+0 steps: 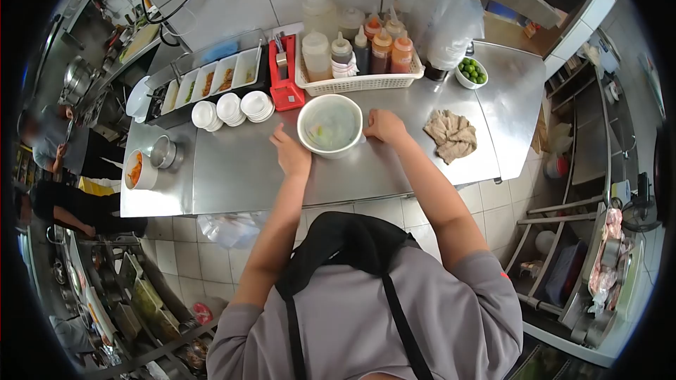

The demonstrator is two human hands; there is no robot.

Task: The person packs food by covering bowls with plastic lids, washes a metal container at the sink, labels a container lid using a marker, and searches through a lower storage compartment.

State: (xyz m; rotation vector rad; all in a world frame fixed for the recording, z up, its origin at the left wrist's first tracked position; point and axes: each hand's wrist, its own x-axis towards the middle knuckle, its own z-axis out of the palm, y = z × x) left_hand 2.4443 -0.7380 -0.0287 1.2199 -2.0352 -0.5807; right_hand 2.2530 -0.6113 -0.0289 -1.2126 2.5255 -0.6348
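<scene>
A round white container (pixel 329 125) with a translucent cover stands on the steel counter (pixel 253 169) in front of me; something pale green shows faintly in it. My left hand (pixel 292 151) is just left of it, fingers apart and nothing visible in them. On the other side, my right hand (pixel 384 127) has its curled fingertips at the container's right edge, by a small tab. Behind the container are a red device (pixel 285 84) and a white basket (pixel 359 85) of sauce bottles. Stacked small white dishes (pixel 229 108) lie to the left.
A crumpled brown cloth (pixel 451 135) and a bowl of green limes (pixel 471 72) are on the right. At the left are a topping tray (pixel 211 81), a metal bowl (pixel 163 151) and a white tub (pixel 141 170). Other people (pixel 60 141) stand at far left.
</scene>
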